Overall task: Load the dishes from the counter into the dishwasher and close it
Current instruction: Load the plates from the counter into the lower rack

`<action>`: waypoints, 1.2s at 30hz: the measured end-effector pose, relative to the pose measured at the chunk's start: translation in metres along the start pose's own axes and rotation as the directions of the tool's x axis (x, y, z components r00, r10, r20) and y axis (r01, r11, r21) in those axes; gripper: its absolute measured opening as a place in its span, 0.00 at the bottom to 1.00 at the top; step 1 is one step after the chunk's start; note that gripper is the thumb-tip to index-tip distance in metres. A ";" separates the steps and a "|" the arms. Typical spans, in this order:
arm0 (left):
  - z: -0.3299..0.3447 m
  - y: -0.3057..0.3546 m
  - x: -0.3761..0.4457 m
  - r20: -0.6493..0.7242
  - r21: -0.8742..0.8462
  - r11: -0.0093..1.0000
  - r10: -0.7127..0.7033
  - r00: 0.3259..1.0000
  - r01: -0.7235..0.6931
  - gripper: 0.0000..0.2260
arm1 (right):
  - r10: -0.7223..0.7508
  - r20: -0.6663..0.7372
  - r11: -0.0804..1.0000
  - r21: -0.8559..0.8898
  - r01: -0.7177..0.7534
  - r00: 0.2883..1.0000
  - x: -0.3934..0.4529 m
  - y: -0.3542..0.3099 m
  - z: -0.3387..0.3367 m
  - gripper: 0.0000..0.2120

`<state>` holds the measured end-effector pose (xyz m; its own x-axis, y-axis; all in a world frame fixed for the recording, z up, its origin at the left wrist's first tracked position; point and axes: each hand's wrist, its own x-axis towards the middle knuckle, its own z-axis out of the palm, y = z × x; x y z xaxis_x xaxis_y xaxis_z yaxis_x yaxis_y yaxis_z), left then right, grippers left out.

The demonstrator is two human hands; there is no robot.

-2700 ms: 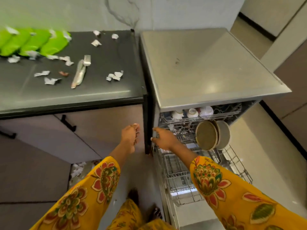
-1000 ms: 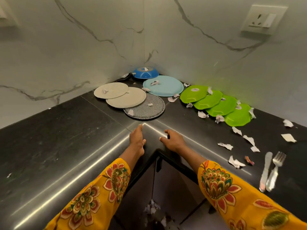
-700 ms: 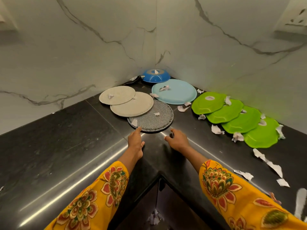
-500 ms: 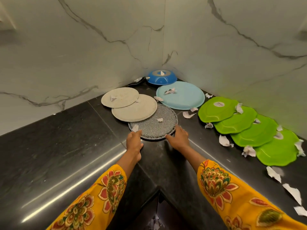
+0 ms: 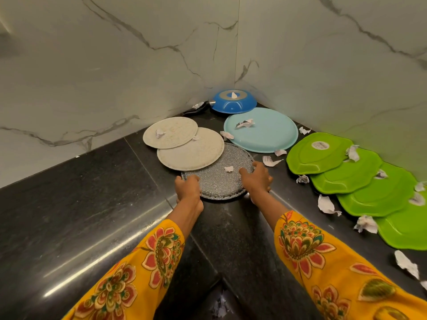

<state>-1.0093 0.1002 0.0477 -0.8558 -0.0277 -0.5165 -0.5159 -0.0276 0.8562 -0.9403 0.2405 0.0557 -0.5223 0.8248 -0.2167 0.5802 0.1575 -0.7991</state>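
Note:
A speckled grey plate (image 5: 219, 179) lies upside down on the black counter (image 5: 92, 192) near the inner corner. My left hand (image 5: 188, 188) grips its left rim and my right hand (image 5: 256, 179) grips its right rim, fingers curled over the edge. Two beige plates (image 5: 184, 148) overlap each other, and the nearer one overlaps the grey plate's far edge. Behind them lie a light blue plate (image 5: 268, 132) and a blue bowl (image 5: 233, 105), both face down. The dishwasher is out of view.
Several green plates (image 5: 346, 169) lie overlapped along the right wall. Torn paper scraps (image 5: 325, 205) are scattered on the plates and counter. Marble walls close the corner behind the dishes. The counter's inner corner edge is just below my arms.
I turned from the open dishwasher to the counter corner. Both hands slid forward across the counter and took hold of the grey plate's rim.

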 end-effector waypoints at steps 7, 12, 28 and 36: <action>-0.006 -0.006 -0.012 0.042 -0.128 0.988 -0.077 0.996 0.082 0.32 | 0.126 -0.102 0.954 0.284 -0.092 0.987 -0.015 0.010 -0.027 0.17; -0.018 -0.015 -0.050 0.137 -0.096 0.994 -0.033 0.990 0.046 0.32 | 0.174 -0.150 0.915 0.390 -0.104 0.973 -0.047 0.022 -0.053 0.24; -0.070 -0.055 -0.184 0.525 -0.254 0.871 -0.240 0.816 0.420 0.06 | 0.276 -0.383 0.634 0.762 0.132 0.881 -0.221 0.072 -0.164 0.14; -0.070 -0.110 -0.242 0.629 0.087 0.901 -0.380 0.678 0.425 0.08 | 0.408 -0.458 0.610 0.781 0.138 0.790 -0.302 0.140 -0.207 0.07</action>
<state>-0.7425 0.0404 0.0777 -0.4079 0.6204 -0.6699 -0.8318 0.0501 0.5528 -0.5719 0.1257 0.1256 0.1102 0.9644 -0.2405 -0.2060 -0.2145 -0.9547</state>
